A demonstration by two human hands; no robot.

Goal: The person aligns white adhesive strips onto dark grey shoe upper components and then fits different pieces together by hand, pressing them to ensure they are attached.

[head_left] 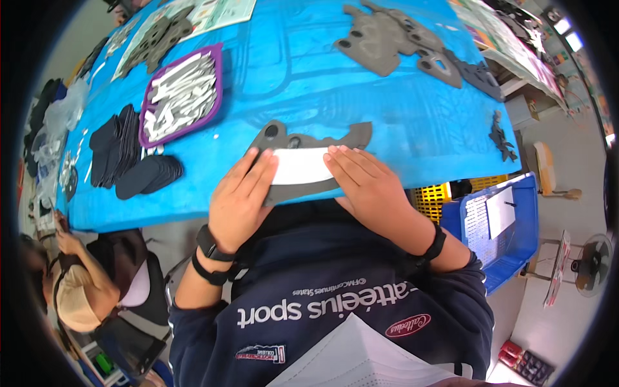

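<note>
At the table's near edge lies a dark grey, flat cut piece (340,138), irregular in outline with a round hole near its upper left. A curved white strip (302,166) rests on top of it. My left hand (242,193) lies flat over the strip's left end, its fingers stretched out. Over the right end, my right hand (367,177) is flat in the same way, fingers extended and close together. Neither hand is wrapped round anything; both press from above. The strip's two ends are hidden beneath my fingertips.
A purple basket (220,84) of white strips stands to the left. Stacked black pads (116,147) and black ovals (151,176) lie nearer. More grey pieces (377,42) are at the far right. A blue crate (525,238) stands beside the table; a co-worker (80,297) is at lower left.
</note>
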